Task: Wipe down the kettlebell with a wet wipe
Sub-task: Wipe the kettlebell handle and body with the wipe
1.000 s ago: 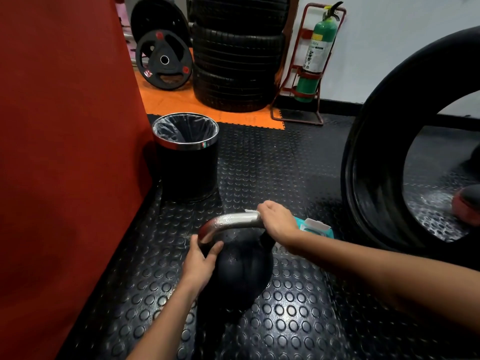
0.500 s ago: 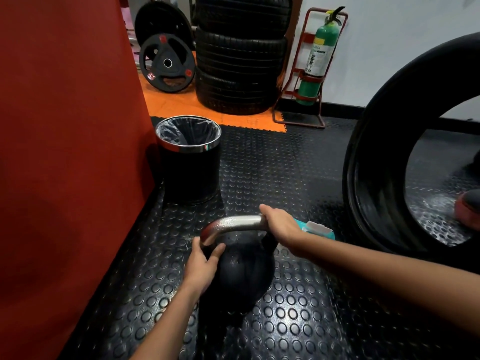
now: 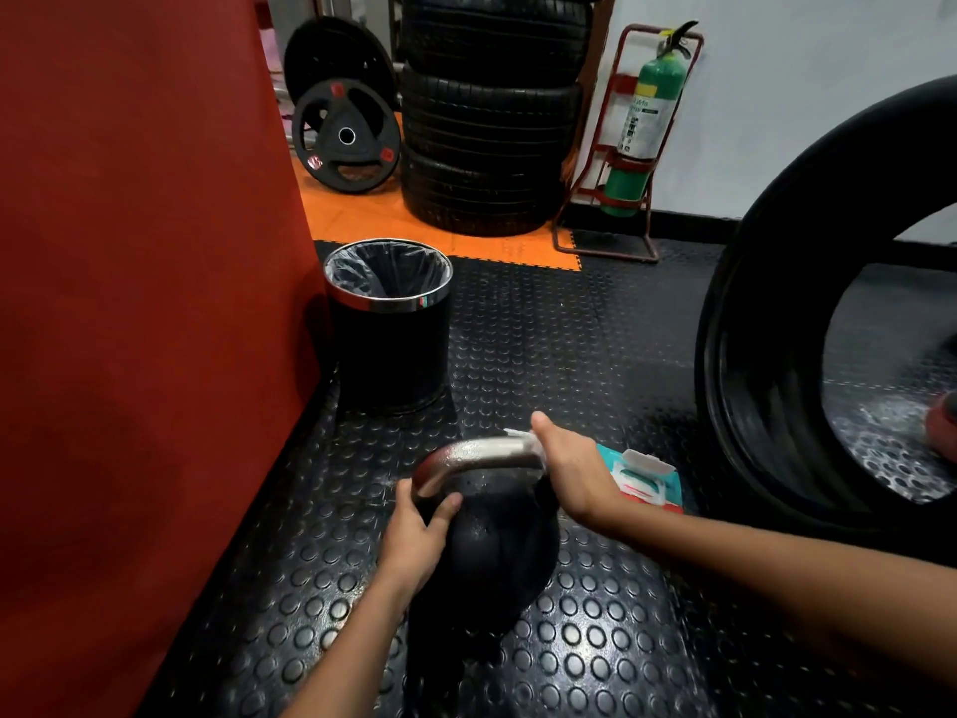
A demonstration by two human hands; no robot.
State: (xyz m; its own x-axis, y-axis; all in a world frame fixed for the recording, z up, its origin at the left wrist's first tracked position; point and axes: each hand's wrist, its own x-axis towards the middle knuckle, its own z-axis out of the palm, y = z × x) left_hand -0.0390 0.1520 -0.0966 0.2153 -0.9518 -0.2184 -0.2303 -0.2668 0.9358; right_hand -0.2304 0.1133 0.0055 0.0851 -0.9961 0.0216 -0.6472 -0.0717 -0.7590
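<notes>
A black kettlebell (image 3: 499, 551) with a silver handle (image 3: 474, 453) stands on the studded black floor mat. My left hand (image 3: 417, 536) grips the left leg of the handle where it meets the ball. My right hand (image 3: 572, 471) wraps the right end of the handle with a white wet wipe (image 3: 520, 435) under its fingers; only the wipe's edge shows. A teal pack of wet wipes (image 3: 644, 479) lies on the mat just right of the kettlebell, partly behind my right wrist.
A black waste bin (image 3: 388, 329) with a chrome rim stands beyond the kettlebell beside a red wall (image 3: 145, 303). A huge tyre (image 3: 766, 355) stands upright at right. Stacked tyres (image 3: 492, 121), weight plates (image 3: 344, 137) and a green fire extinguisher (image 3: 644, 127) line the back.
My right hand with the wipe has stayed at the right end of the handle, shifting only slightly. My left hand keeps its hold. The view has tilted a little.
</notes>
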